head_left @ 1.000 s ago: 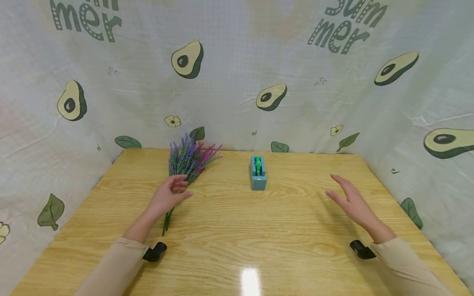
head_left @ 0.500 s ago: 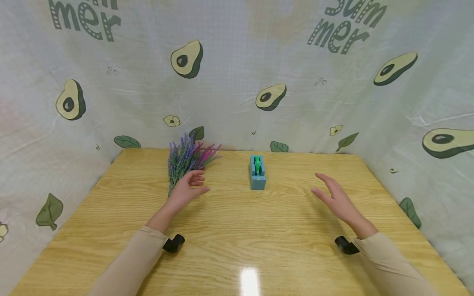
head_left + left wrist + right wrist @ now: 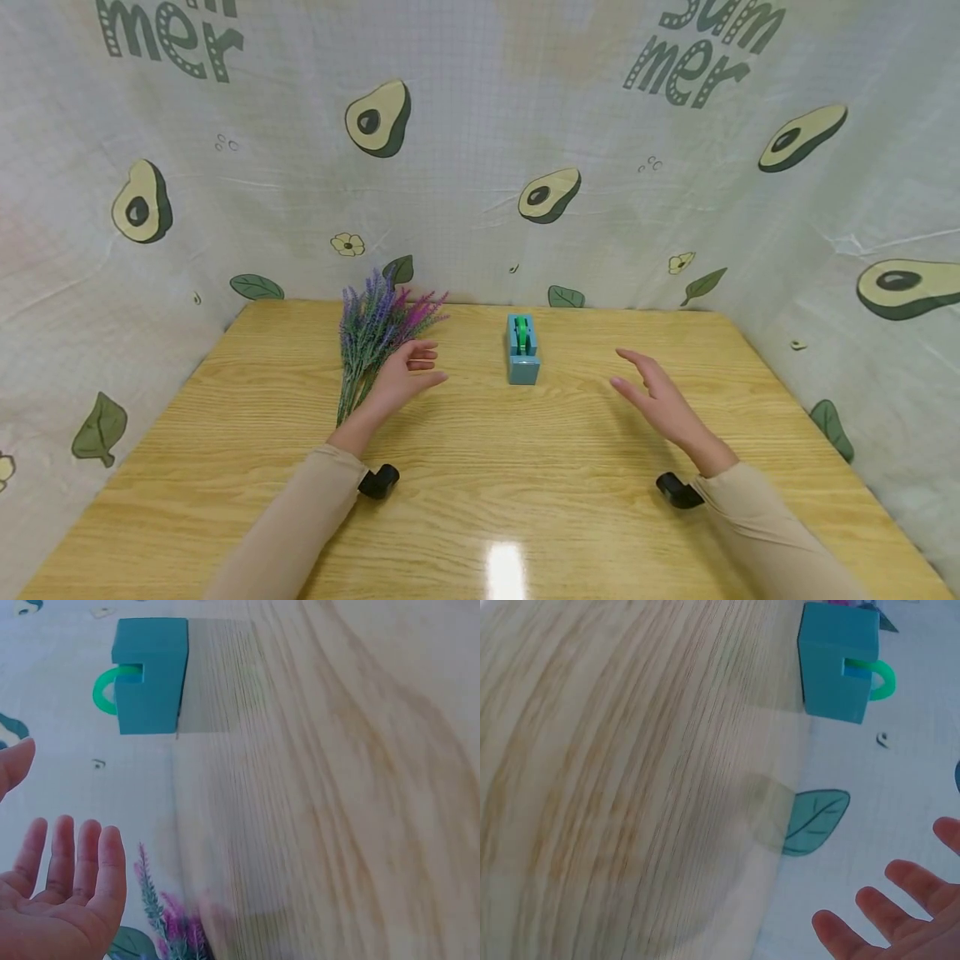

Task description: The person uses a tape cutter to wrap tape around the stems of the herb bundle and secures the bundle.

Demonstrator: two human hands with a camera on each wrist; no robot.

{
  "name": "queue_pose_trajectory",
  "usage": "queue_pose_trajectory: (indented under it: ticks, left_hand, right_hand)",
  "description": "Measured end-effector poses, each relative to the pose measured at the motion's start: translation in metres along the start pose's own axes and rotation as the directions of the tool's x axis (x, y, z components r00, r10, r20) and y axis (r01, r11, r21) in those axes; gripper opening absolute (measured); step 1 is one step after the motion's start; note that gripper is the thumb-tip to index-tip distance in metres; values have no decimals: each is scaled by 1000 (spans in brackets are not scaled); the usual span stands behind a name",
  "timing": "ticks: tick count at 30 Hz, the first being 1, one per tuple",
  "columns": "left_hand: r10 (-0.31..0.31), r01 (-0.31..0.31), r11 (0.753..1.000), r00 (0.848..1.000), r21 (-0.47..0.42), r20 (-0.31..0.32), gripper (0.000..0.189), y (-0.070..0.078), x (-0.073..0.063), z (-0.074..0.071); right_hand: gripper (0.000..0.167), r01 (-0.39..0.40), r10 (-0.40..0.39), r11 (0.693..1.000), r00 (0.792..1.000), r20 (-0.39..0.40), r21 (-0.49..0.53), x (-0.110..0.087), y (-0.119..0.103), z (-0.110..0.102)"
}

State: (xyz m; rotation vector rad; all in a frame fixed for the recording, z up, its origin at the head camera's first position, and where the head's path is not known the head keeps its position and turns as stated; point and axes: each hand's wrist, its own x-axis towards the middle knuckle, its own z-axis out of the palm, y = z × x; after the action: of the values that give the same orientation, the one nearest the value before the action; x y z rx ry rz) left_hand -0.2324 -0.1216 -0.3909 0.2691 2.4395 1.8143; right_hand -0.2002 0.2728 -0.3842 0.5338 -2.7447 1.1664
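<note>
A blue tape dispenser (image 3: 523,369) with a green ring in its slot stands on the table toward the back, between the two hands. It also shows near the top of the left wrist view as a teal block (image 3: 154,694), and in the right wrist view (image 3: 836,667). To its left is the person's left hand (image 3: 401,379), fingers loosely bent and holding nothing. On the other side, apart from the dispenser, the right hand (image 3: 662,402) hovers with thumb and fingers spread, holding nothing. Behind the left hand lies a bunch of purple and magenta lavender stems (image 3: 367,333), partly covered by that hand.
The wooden table (image 3: 480,467) reaches back to a hanging cloth (image 3: 465,167) printed with avocados and leaves. More of this cloth borders the table at both sides. A black wrist camera (image 3: 380,482) sits at the left sleeve, another (image 3: 678,491) at the right.
Both hands have moved inward, the left to the right and the right to the left, nearer to the tape dispenser. The dispenser and the lavender have stayed in place.
</note>
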Motion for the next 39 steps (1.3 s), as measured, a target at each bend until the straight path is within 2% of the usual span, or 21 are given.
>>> queue_pose_trajectory:
  ticks: [4,11,19,27,39]
  left_hand:
    - [-12,12,1000,1000,-17,-5,56,-1,7,8]
    - [16,-16,999,1000,-31,-4,54,-2,18,20]
    - [5,-6,999,1000,-33,-21,54,-1,29,32]
    - [-5,4,998,1000,-60,-19,52,2,36,45]
    - [13,-13,999,1000,-31,0,53,6,46,65]
  right_hand:
    - [54,1,-1,1000,1000,6,24,3,-5,6]
    - [52,6,-8,999,1000,22,52,12,-12,15]
    - [50,-6,2,996,999,47,93,15,-42,19]
    - [52,-7,0,991,999,51,131,28,-21,34]
    - [52,-15,6,985,998,55,170,41,-29,49]
